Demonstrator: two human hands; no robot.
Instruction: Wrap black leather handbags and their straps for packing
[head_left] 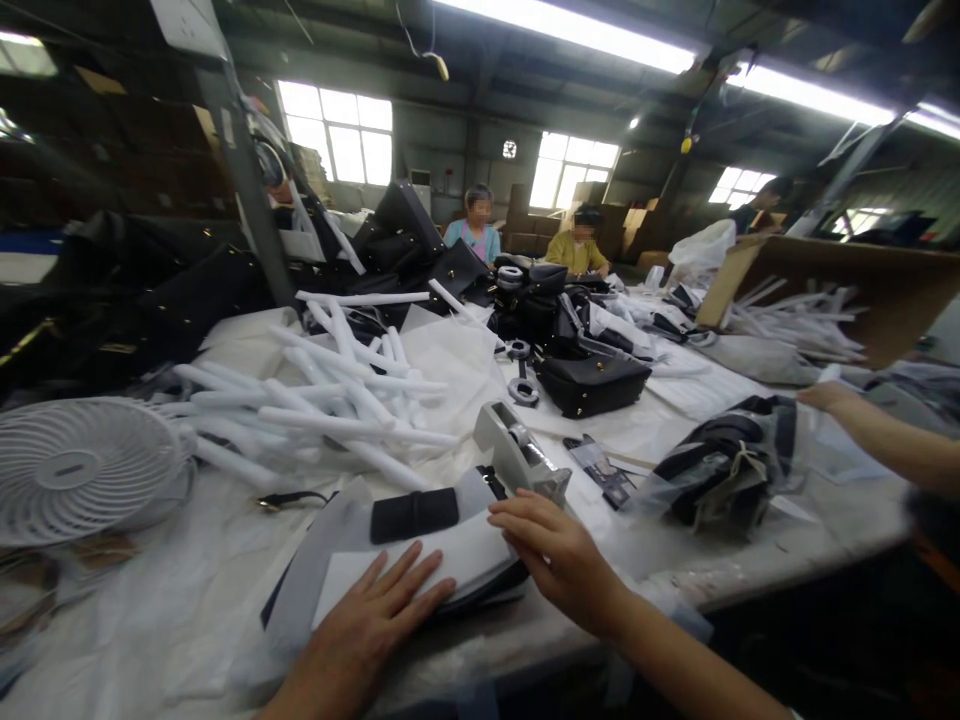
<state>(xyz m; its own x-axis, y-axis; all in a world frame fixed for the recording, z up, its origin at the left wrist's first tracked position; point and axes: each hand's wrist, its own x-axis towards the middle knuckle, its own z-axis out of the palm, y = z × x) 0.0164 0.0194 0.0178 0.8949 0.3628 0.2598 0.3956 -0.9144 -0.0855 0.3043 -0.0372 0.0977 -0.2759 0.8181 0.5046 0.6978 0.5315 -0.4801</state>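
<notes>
My left hand (371, 620) lies flat with fingers spread on a white sheet (450, 555) that covers a black bag (414, 514) near the table's front edge. My right hand (559, 555) rests on the sheet's right end, fingers curled down over it, just below a grey tape dispenser (517, 450). Whether the right fingers pinch the sheet I cannot make out.
A white fan (82, 470) stands at the left. Several white foam tubes (330, 400) are piled behind the bag. Black handbags (589, 380), a bagged black bag (724, 470), a co-worker's arm (877, 435) at right, a cardboard box (885, 285), two seated people far back.
</notes>
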